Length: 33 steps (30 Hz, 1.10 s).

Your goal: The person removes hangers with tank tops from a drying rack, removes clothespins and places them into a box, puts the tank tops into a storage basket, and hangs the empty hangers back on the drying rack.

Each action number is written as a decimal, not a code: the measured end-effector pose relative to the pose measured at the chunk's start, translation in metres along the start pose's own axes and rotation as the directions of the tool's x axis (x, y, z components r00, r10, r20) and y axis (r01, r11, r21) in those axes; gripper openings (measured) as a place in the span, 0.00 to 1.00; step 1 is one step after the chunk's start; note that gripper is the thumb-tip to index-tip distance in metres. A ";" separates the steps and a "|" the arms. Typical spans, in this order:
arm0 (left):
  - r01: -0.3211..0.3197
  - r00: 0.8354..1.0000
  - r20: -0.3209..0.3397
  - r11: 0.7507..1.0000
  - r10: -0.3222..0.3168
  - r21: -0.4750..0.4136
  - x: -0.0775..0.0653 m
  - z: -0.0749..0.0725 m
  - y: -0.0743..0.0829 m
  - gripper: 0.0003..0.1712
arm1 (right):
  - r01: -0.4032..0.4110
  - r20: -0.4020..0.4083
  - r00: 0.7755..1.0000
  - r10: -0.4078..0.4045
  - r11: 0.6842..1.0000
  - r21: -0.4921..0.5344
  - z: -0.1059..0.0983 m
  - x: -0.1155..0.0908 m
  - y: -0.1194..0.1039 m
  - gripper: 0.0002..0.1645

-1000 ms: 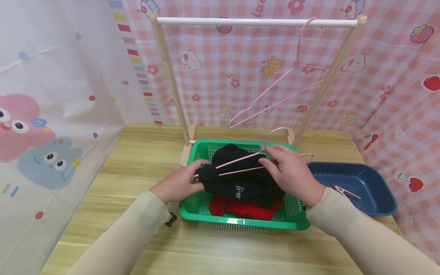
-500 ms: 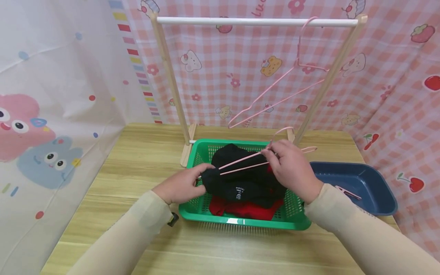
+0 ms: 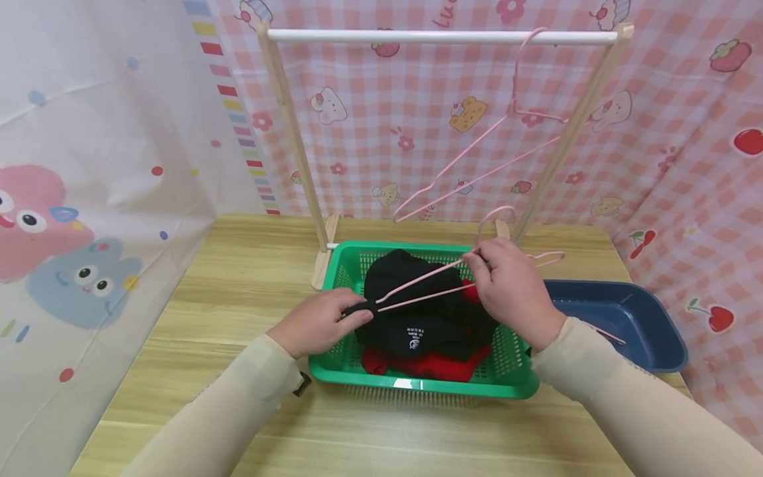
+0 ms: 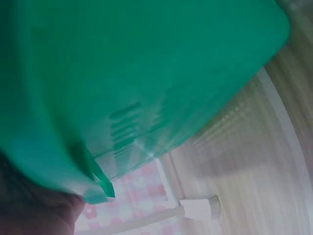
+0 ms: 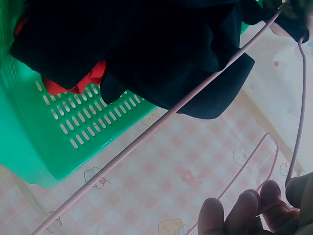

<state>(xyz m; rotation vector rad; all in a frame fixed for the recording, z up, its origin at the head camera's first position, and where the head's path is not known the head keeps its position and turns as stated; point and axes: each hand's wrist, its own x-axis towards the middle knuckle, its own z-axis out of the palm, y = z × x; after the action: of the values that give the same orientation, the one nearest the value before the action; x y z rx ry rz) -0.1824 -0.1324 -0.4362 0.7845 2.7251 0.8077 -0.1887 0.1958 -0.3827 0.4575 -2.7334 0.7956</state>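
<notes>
In the head view my left hand [image 3: 318,324] pinches a bunched edge of a black garment [image 3: 444,334], around the left end of a pink wire hanger [image 3: 426,277]. My right hand [image 3: 515,288] grips that hanger just below its hook, thumb and fingers closed on the wire. The garment, with a small white print, lies heaped in a green basket [image 3: 417,385] on top of red cloth [image 3: 429,366]. In the right wrist view the hanger's long bar crosses in front of the black cloth. The basket's side fills most of the left wrist view.
Behind the basket stands a wooden rack with a white rod [image 3: 393,36], where a second pink hanger [image 3: 471,147] hangs at the right. A dark blue tub [image 3: 646,331] holding a clothes peg [image 3: 607,333] sits right of the basket. Patterned curtains [image 3: 357,152] enclose the table.
My right hand has moved right with the hanger, and its hook has risen. My left hand now bunches the black cloth tightly at the hanger's end, where it hung as a looser flap before.
</notes>
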 end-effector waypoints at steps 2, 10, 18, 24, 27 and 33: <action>-0.017 0.999 -0.029 0.999 0.018 0.047 0.002 0.001 -0.001 0.19 | -0.005 -0.005 1.000 0.005 1.000 -0.002 0.000 0.000 0.000 0.16; -0.045 0.997 -0.053 0.982 0.055 0.181 0.003 0.004 -0.004 0.19 | -0.006 -0.028 1.000 0.006 1.000 0.005 -0.003 0.001 0.002 0.15; -0.042 0.998 -0.031 0.982 0.048 0.186 0.002 0.005 -0.007 0.21 | 0.000 -0.042 0.999 0.001 1.000 0.015 -0.004 0.001 0.005 0.16; -0.046 0.999 -0.005 0.981 0.047 0.189 0.001 0.005 -0.009 0.20 | 0.007 -0.068 0.998 -0.007 1.000 0.011 -0.006 0.002 0.008 0.18; -0.042 0.999 0.007 0.980 0.042 0.194 0.000 0.004 -0.010 0.20 | 0.002 -0.076 0.997 -0.001 1.000 0.007 -0.007 0.002 0.009 0.18; -0.044 0.999 0.012 0.976 0.042 0.214 0.000 0.006 -0.012 0.21 | -0.017 -0.092 0.996 0.017 1.000 -0.003 -0.009 0.002 0.012 0.19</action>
<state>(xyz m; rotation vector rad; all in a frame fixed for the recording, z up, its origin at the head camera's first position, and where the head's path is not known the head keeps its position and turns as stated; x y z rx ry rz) -0.1856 -0.1383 -0.4483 0.8891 2.8299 0.5222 -0.1931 0.2102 -0.3801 0.3876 -2.6574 0.7946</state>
